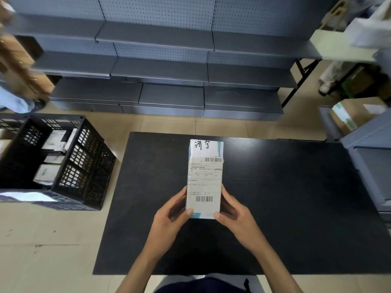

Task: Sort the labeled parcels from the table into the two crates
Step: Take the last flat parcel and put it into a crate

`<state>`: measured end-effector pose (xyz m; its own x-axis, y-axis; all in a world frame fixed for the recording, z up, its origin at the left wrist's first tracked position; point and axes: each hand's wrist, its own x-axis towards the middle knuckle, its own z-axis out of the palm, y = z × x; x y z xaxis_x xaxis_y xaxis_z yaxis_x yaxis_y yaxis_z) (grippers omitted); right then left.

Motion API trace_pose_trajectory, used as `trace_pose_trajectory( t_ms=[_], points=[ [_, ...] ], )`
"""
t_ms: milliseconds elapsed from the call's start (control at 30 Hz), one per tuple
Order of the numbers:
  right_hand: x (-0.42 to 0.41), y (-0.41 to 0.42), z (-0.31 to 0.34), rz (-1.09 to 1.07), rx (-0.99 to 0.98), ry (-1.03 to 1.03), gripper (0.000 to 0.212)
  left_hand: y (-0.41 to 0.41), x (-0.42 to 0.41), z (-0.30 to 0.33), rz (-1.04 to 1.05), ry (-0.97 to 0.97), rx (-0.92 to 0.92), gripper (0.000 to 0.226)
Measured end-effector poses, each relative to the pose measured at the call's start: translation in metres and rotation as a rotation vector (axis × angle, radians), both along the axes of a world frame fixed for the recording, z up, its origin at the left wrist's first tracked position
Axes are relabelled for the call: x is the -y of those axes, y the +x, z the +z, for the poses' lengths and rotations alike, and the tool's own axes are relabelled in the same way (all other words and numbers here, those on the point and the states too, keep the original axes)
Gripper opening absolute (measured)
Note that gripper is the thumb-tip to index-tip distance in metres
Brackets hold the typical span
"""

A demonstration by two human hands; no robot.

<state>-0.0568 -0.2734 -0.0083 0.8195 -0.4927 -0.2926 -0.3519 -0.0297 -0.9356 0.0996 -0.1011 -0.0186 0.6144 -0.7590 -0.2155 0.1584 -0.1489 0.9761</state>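
Closest to the person, two bare forearms reach forward over the near edge of the black surface (296, 208). The left hand (169, 220) and the right hand (234, 216) both grip one parcel (204, 178), a tall white box held between them above the middle of the surface. The left thumb lies on the box's lower left corner and the right thumb on its lower right corner, with the other fingers curled round the long sides. The box faces up toward the wearer's head. A shipping label (204, 180) covers most of that face, with a barcode near the bottom and another near the top, and two handwritten characters sit above the label at the far end.

To the left, on the tiled floor just beside the surface, stands a black plastic crate (88, 161) with perforated walls. Several white boxes (53, 144) lie inside it. A second black crate (10, 123) touches it on the far left, mostly cut off by the edge of the view.

Beyond the surface runs a long row of grey shelving (165, 68) with pegboard backs. At the far right a cardboard box (355, 115) sits on the floor under a folding table (330, 47), beside a grey cabinet (370, 157).
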Motion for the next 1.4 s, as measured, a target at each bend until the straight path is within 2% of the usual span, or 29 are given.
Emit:
trace_pose_trajectory(
  t_ms=[333, 1033, 1233, 1400],
  points=[
    [-0.004, -0.009, 0.001, -0.011, -0.037, -0.001, 0.081, -0.004, 0.001, -0.005, -0.027, 0.08, 0.027, 0.06],
    [0.012, -0.054, -0.007, -0.12, -0.109, -0.003, 0.081, -0.037, 0.028, -0.008, -0.108, 0.094, -0.228, 0.059],
    [0.026, -0.067, -0.01, -0.085, -0.111, 0.033, 0.079, -0.061, 0.035, -0.005, 0.035, 0.076, -0.316, 0.057],
    [0.041, -0.064, -0.008, -0.042, -0.134, -0.068, 0.051, -0.085, 0.029, 0.003, 0.245, 0.091, -0.389, 0.055]
  ],
)
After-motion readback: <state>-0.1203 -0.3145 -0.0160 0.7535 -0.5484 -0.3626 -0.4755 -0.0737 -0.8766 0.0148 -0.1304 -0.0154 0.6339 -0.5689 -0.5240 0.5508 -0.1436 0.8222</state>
